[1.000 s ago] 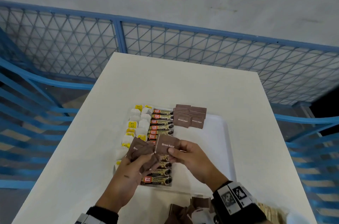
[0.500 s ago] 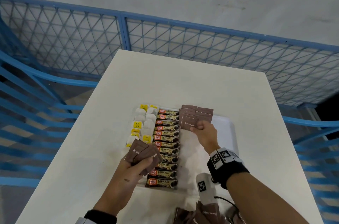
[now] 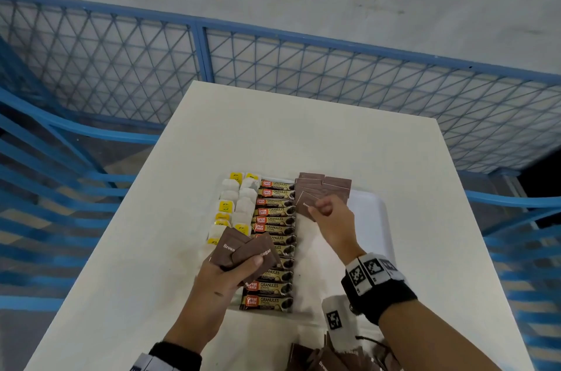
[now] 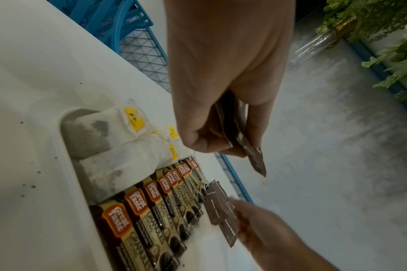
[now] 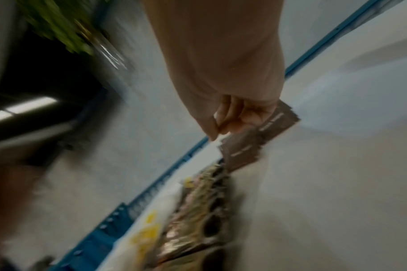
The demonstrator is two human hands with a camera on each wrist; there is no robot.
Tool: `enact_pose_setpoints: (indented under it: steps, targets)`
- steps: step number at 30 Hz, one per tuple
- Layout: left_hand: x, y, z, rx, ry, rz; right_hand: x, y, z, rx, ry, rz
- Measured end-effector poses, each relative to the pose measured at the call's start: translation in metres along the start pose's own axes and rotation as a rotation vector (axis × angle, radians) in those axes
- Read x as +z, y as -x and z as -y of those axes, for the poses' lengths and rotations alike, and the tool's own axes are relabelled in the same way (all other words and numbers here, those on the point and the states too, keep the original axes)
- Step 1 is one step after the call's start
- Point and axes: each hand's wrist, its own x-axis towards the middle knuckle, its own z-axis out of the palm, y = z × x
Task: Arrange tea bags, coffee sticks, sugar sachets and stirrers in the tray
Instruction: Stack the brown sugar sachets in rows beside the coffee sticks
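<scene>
A white tray [image 3: 376, 218] lies on the table. It holds a column of tea bags [image 3: 233, 206] with yellow tags at the left, a column of coffee sticks [image 3: 274, 220] beside them, and overlapping brown sugar sachets [image 3: 321, 185] at the far end. My left hand [image 3: 243, 261] grips a fanned bunch of brown sugar sachets [image 3: 235, 247] above the near coffee sticks. My right hand [image 3: 326, 209] pinches one brown sugar sachet [image 3: 306, 203] at the front of the laid sachets. The left wrist view shows this sachet [image 4: 229, 231] low over the tray.
More brown sachets [image 3: 321, 360] lie in a heap at the table's near edge. A blue mesh fence [image 3: 273, 67] runs behind the table and blue railings [image 3: 60, 188] flank it. The tray's right part is bare white.
My right hand carried one sachet from the left hand's bunch to the far end of the tray and holds it down at the row. The left hand stayed in place.
</scene>
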Motion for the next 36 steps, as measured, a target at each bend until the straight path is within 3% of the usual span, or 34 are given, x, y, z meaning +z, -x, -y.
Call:
enact_pose_setpoints:
  steps: [4, 8, 12, 19, 24, 30, 36]
  targets:
    - [0.004, -0.002, 0.004, 0.013, -0.042, -0.024, -0.005, 0.041, 0.025, -0.110, -0.063, 0.263]
    - [0.007, -0.001, 0.001, 0.052, -0.082, -0.021, -0.013, 0.070, 0.037, -0.090, -0.255, 0.604]
    - [0.009, 0.001, 0.000, 0.042, -0.062, 0.011, -0.016, 0.074, 0.033, -0.091, -0.274, 0.699]
    - [0.017, 0.000, 0.000, -0.081, 0.120, -0.081, -0.030, 0.065, 0.020, 0.043, -0.404, 0.625]
    - [0.013, -0.001, 0.000, -0.102, 0.100, -0.105, -0.049, 0.040, -0.007, 0.159, -0.482, 0.379]
    - [0.012, 0.001, 0.001, -0.090, 0.023, -0.064, -0.063, -0.006, -0.045, 0.234, -0.265, 0.028]
    - [0.009, 0.001, -0.001, -0.074, -0.017, -0.057, -0.058, -0.031, -0.056, 0.194, -0.050, -0.029]
